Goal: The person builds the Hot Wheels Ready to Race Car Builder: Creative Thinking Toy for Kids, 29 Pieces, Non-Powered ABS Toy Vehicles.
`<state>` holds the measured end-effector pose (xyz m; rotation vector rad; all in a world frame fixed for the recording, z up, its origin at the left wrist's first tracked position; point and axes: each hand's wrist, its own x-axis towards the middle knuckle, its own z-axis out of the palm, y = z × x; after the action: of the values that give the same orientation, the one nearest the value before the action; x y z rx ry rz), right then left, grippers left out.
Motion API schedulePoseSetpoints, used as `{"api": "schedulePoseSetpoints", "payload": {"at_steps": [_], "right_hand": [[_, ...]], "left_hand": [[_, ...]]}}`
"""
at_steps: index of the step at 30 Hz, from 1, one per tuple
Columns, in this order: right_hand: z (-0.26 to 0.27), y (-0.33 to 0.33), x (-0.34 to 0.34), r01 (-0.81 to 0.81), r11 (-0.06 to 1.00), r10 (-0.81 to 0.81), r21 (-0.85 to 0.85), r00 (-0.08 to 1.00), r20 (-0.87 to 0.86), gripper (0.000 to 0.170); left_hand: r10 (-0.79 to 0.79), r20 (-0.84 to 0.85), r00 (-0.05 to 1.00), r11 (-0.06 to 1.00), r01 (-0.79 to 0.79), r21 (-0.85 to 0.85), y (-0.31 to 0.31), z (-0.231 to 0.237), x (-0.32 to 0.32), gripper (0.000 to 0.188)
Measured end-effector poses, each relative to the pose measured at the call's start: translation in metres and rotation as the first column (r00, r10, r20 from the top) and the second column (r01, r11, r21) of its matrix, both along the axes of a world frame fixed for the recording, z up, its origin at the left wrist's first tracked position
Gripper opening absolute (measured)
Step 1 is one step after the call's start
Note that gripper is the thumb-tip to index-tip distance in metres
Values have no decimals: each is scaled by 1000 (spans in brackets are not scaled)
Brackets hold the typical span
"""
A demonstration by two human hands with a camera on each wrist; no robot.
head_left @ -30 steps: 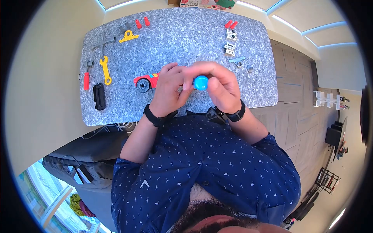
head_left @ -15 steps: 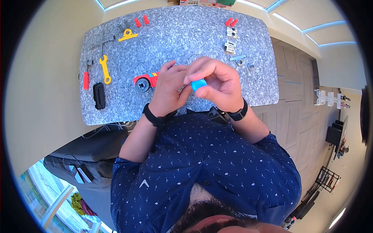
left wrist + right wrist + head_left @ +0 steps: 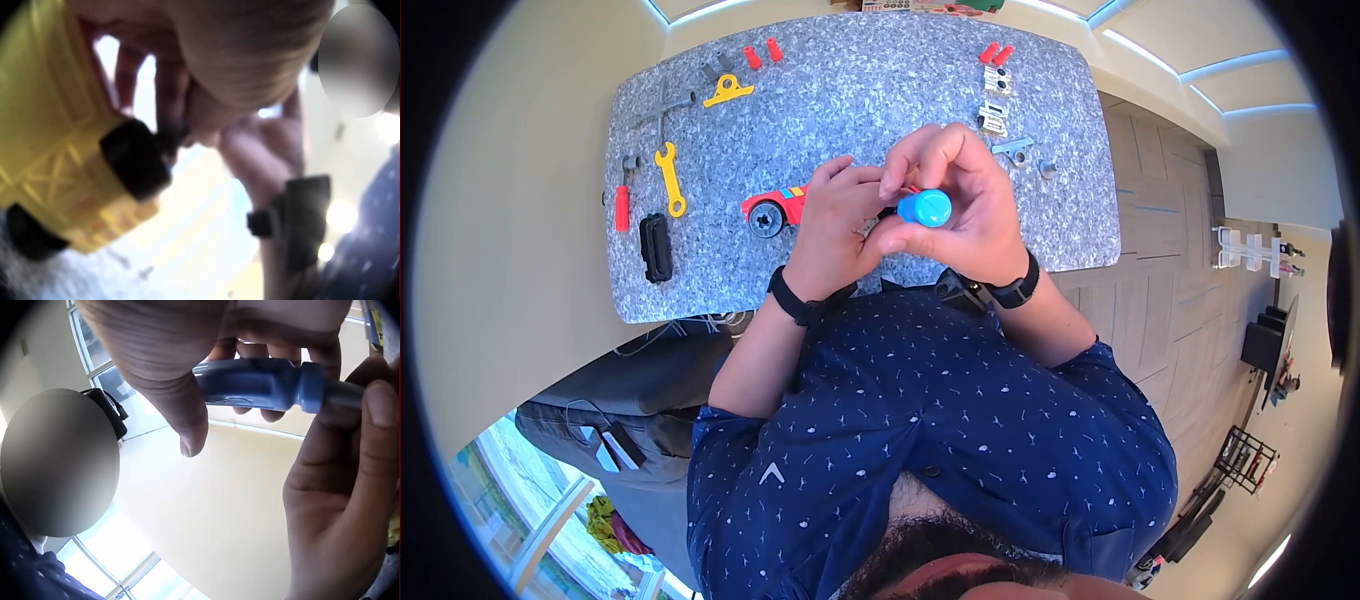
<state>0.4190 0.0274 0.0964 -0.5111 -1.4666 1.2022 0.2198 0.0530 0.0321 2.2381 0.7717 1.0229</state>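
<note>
At nine o'clock on the worktop (image 3: 850, 105), a yellow wrench (image 3: 668, 178) lies loose, with a black part (image 3: 655, 247) lower down at eight. Nearer the middle, also toward eight, is the red car (image 3: 794, 205), one end pointing to nine and wheels (image 3: 135, 159) on. The left hand (image 3: 832, 228) covers the rest, grip closed round it, thumb and finger by the shaft of the blue screwdriver (image 3: 928, 208). Toward four, the right hand (image 3: 985, 222) curls around the screwdriver's handle; this grip looks slack, thumb apart from the fingertips, and how firmly it holds cannot be told. At two, white blocks (image 3: 992, 121) lie off the car. The work seems partway: wheels are mounted and the screwdriver looks engaged, while loose parts lie apart; its tip is hidden, so whether a screw goes in or out is unclear.
</note>
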Motion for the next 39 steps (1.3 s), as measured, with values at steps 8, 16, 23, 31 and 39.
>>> {"api": "schedulePoseSetpoints", "payload": {"at_steps": [8,16,23,31,39], "right_hand": [[2,-1,9,-16,998,9,57,993,122,45],[6,-6,11,-95,994,96,-53,995,12,41],[-5,-7,-5,-5,1000,5,3,990,-142,34],[-7,-7,5,23,994,-28,-104,999,-47,48],[13,-9,6,-22,999,23,-31,1000,11,44]], "left_hand": [[40,28,999,999,-41,28,-4,9,2,24],[41,81,996,998,-44,36,-6,8,2,24],[25,33,999,1000,-25,0,-5,9,0,24],[17,3,1000,1000,-17,1,-6,15,-1,20],[33,18,999,999,-34,34,-6,12,-1,25]]}}
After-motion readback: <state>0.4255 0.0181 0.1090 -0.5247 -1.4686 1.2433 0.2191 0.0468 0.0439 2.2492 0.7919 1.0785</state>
